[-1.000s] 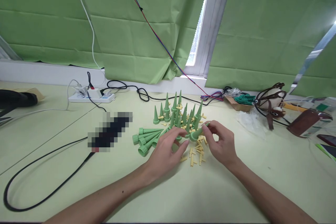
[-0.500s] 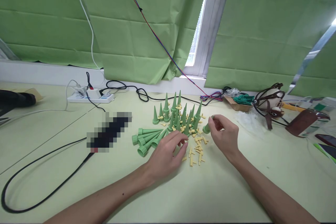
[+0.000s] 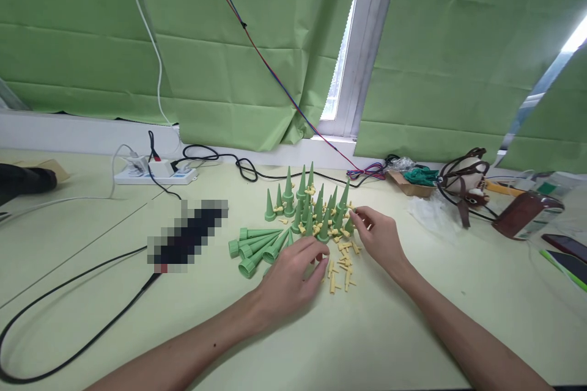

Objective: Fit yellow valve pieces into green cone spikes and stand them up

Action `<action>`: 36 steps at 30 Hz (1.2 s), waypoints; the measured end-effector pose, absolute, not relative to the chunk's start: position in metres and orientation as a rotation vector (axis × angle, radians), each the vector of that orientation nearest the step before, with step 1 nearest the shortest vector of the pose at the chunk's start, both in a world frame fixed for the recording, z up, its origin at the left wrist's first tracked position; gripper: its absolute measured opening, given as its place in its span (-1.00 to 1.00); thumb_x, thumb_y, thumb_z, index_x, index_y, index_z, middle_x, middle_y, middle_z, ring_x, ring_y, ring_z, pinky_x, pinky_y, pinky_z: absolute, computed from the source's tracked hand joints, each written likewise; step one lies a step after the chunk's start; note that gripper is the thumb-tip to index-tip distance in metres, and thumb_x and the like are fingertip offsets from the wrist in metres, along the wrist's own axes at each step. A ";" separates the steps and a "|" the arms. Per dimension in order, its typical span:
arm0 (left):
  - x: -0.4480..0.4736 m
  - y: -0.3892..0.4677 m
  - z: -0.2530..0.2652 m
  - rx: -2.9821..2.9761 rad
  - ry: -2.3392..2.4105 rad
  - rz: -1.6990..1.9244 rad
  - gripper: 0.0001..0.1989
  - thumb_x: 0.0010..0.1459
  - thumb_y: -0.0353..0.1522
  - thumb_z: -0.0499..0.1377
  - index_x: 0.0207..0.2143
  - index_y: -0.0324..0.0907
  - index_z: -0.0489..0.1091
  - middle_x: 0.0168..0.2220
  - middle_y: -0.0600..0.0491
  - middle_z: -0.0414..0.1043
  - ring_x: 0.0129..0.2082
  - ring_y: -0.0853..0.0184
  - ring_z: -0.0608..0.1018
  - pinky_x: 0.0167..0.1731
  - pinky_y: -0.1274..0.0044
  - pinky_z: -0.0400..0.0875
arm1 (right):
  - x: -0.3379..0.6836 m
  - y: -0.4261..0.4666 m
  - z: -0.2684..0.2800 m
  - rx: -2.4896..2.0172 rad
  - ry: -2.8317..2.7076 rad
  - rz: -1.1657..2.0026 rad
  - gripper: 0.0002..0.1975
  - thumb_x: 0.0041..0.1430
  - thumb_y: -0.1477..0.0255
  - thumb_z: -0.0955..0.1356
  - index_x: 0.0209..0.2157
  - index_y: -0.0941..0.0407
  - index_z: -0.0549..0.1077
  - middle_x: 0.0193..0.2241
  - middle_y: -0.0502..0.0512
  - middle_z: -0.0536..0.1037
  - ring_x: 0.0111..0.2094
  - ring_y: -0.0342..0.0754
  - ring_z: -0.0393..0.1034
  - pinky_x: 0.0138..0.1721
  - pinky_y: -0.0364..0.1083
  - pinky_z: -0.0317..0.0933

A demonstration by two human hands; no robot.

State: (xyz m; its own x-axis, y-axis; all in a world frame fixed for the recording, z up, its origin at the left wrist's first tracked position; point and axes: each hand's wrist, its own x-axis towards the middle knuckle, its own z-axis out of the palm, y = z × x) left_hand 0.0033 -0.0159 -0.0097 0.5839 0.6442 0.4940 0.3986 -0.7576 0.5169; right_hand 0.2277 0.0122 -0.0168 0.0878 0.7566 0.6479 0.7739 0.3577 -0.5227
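My left hand [image 3: 293, 272] rests on the table with loosely curled fingers, the thumb slightly apart from the index finger, and I see nothing held between them. It lies between green plastic plant-watering spikes [image 3: 254, 247] on their sides and loose yellow valve pieces [image 3: 345, 259]. My right hand [image 3: 378, 235] pinches a green spike [image 3: 350, 226] near its top, mostly hidden by the fingers, at the right edge of the standing group. Several upright green spikes [image 3: 324, 229] stand with points up, some with yellow pieces near their bases.
A power strip [image 3: 156, 176] with plugs lies at the back left, near a pixelated dark object [image 3: 188, 235] with a black cable. Toward the back right are a cardboard box [image 3: 413, 184], clear plastic wrap [image 3: 433, 211], a brown-strapped pouch [image 3: 463, 177] and a dark red container [image 3: 525, 214].
My right hand has moved left with the green spike, bringing it against the standing group. My left hand has stayed almost in place. The view has shifted slightly.
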 end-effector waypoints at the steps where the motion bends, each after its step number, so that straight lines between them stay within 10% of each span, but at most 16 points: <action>1: 0.003 -0.016 -0.009 2.470 0.843 0.963 -0.85 0.30 -0.48 0.02 -0.24 -0.20 0.38 -0.31 0.02 0.44 -0.32 0.33 0.45 -0.33 0.52 0.32 | 0.228 0.012 -0.017 -1.386 -1.656 -0.019 -0.69 0.30 0.23 0.28 -0.36 0.14 0.50 -0.53 0.06 0.57 -0.60 -0.09 0.35 -0.50 -0.12 0.23; 27: -0.014 0.012 0.003 2.392 1.260 1.233 -0.84 0.30 -0.39 0.04 -0.19 -0.20 0.40 -0.34 0.04 0.51 -0.38 0.33 0.50 -0.38 0.52 0.36 | 0.210 -0.006 -0.014 -1.183 -1.454 -0.015 -0.88 0.29 0.39 0.31 -0.17 0.13 0.37 -0.49 -0.01 0.45 -0.56 -0.13 0.34 -0.54 -0.16 0.24; 36: -0.046 0.062 0.011 2.620 1.518 0.431 -0.71 0.24 -0.44 0.08 -0.01 -0.19 0.44 -0.07 -0.11 0.54 0.00 0.09 0.53 -0.14 0.44 0.40 | 0.183 -0.033 -0.027 -0.850 -2.258 -0.040 -0.84 0.33 0.56 0.20 -0.23 0.13 0.39 -0.49 0.01 0.46 -0.54 -0.15 0.27 -0.51 -0.14 0.01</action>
State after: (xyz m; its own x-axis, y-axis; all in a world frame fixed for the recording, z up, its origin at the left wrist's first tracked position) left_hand -0.0464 0.0621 0.0111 0.4688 0.8604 0.2000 0.8370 -0.5051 0.2108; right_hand 0.1825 -0.0331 -0.0270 -0.5296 0.5643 0.6333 0.5863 0.7831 -0.2075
